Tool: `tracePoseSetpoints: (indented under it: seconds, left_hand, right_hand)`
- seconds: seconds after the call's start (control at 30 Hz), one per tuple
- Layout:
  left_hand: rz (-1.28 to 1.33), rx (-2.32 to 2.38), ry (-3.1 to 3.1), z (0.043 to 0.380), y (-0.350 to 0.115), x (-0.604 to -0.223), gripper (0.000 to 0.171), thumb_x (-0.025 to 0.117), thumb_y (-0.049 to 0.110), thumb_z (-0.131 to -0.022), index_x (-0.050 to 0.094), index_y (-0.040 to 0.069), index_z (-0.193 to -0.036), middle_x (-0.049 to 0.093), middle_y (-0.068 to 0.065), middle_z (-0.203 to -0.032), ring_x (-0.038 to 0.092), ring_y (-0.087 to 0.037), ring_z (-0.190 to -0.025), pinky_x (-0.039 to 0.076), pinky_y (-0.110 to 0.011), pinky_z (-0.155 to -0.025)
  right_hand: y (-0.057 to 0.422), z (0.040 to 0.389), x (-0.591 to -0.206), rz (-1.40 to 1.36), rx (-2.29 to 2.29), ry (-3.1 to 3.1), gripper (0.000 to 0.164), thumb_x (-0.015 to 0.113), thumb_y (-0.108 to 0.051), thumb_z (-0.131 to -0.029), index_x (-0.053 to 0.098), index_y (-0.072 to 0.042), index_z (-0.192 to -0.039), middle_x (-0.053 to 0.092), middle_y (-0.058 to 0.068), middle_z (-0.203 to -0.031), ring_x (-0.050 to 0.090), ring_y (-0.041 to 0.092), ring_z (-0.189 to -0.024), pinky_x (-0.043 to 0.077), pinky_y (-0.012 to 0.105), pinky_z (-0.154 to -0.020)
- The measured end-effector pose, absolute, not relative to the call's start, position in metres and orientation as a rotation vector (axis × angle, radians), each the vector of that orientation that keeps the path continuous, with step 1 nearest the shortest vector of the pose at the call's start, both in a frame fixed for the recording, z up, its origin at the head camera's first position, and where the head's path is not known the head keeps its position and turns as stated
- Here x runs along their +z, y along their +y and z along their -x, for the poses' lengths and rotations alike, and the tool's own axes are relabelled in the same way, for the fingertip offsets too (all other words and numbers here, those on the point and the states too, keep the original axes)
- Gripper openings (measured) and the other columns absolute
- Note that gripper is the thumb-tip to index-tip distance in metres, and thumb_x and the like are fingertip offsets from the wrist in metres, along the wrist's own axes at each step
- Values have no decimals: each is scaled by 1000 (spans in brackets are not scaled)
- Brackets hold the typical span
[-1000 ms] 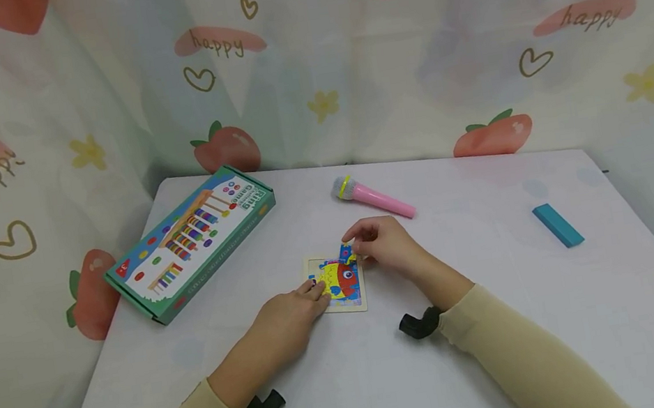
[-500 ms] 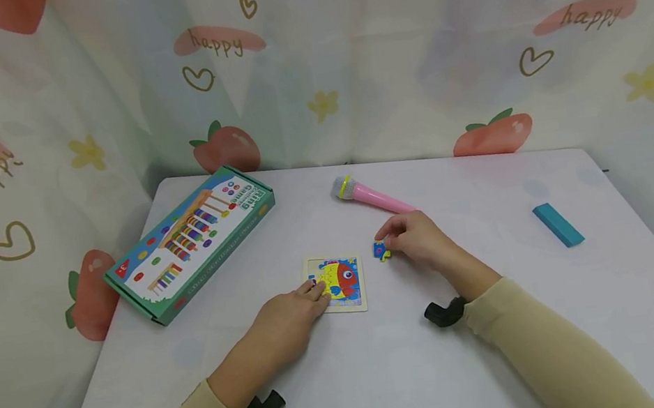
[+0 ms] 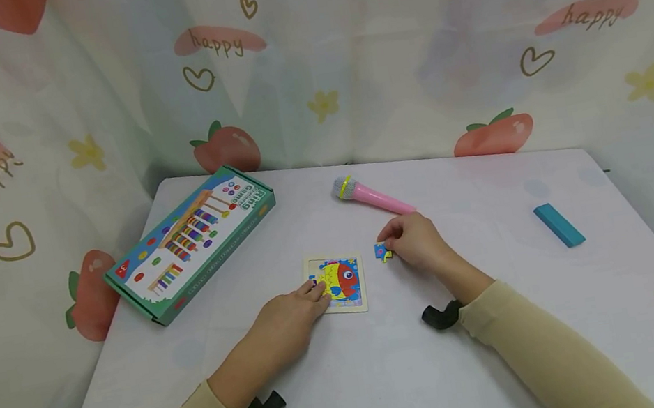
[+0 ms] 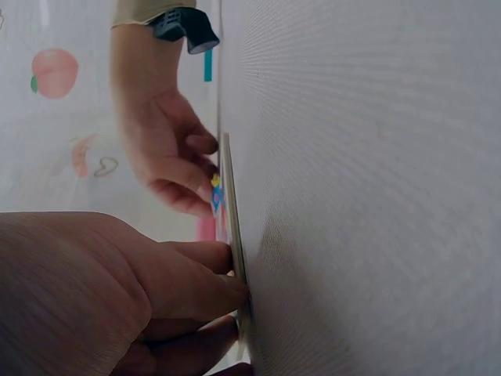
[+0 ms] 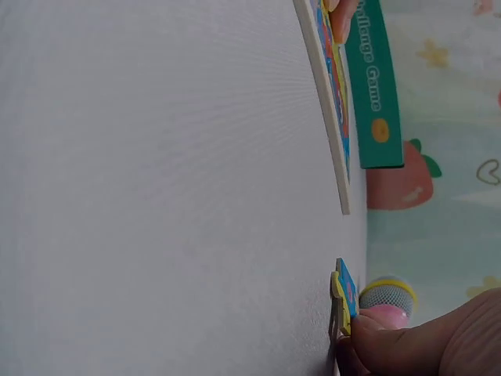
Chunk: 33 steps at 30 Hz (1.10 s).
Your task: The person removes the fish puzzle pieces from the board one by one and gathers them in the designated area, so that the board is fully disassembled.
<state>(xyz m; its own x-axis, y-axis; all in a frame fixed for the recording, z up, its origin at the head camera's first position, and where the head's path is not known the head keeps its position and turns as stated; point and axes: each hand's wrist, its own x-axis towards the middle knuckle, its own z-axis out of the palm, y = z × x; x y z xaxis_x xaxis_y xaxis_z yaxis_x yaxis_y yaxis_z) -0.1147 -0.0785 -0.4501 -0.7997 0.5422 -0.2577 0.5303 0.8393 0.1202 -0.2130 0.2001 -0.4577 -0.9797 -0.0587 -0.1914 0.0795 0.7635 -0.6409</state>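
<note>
A small square fish puzzle [image 3: 342, 283] in a pale wooden frame lies flat mid-table. My left hand [image 3: 288, 323] rests its fingertips on the puzzle's left side; the part under them is hidden. To the right of the frame, my right hand [image 3: 418, 240] pinches a blue and yellow puzzle piece [image 3: 381, 252] between thumb and fingers. In the right wrist view the piece [image 5: 344, 294] sits low at the tabletop, apart from the frame [image 5: 333, 133]. The left wrist view has the frame edge-on under the left fingers [image 4: 227, 290].
A green ring game box [image 3: 190, 245] lies at the back left. Beyond my right hand is a pink toy microphone [image 3: 377, 198]. A teal block [image 3: 558, 224] lies far to the right. Patterned cloth hangs behind the table.
My right hand has moved right, carrying the puzzle piece away from the frame's upper right corner, and lowered it at the tabletop. The left hand has stayed on the puzzle.
</note>
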Motion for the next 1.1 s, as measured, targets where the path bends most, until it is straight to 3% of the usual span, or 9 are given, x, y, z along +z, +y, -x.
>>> tracePoseSetpoints:
  seconds: [0.13,0.6,0.93,1.1]
  left_hand:
    - [-818,63,2740,115,-79,-451,56,76,10,-98,64,18,-152,56,0,-164,49,-24,-156,55,-45,-114]
    - [-822,61,2751,114,-78,-449,57,77,10,-97,64,18,-152,56,-1,-164,50,-25,-156,55,-47,-114]
    - [-824,81,2752,113,-78,-448,55,76,9,-98,65,17,-151,57,-1,-163,50,-25,-155,56,-46,-113]
    - [-813,78,2735,114,-78,-447,55,75,12,-99,63,18,-153,55,-1,-165,48,-25,-157,55,-47,-113]
  right_hand:
    - [199,213,-459,-4,-1021,2814,11,72,-6,-96,82,-9,-101,74,8,-90,62,25,-88,48,31,-75]
    - [198,216,-461,-21,-1013,2893,11,77,-7,-93,81,-9,-104,71,9,-90,61,26,-90,48,31,-75]
    - [193,213,-453,-35,-1113,2845,17,66,-6,-102,79,-10,-112,73,10,-106,63,27,-94,52,31,-76]
    - [177,205,-444,65,-1153,2736,20,69,-8,-102,78,-12,-120,73,9,-113,66,28,-99,58,32,-81]
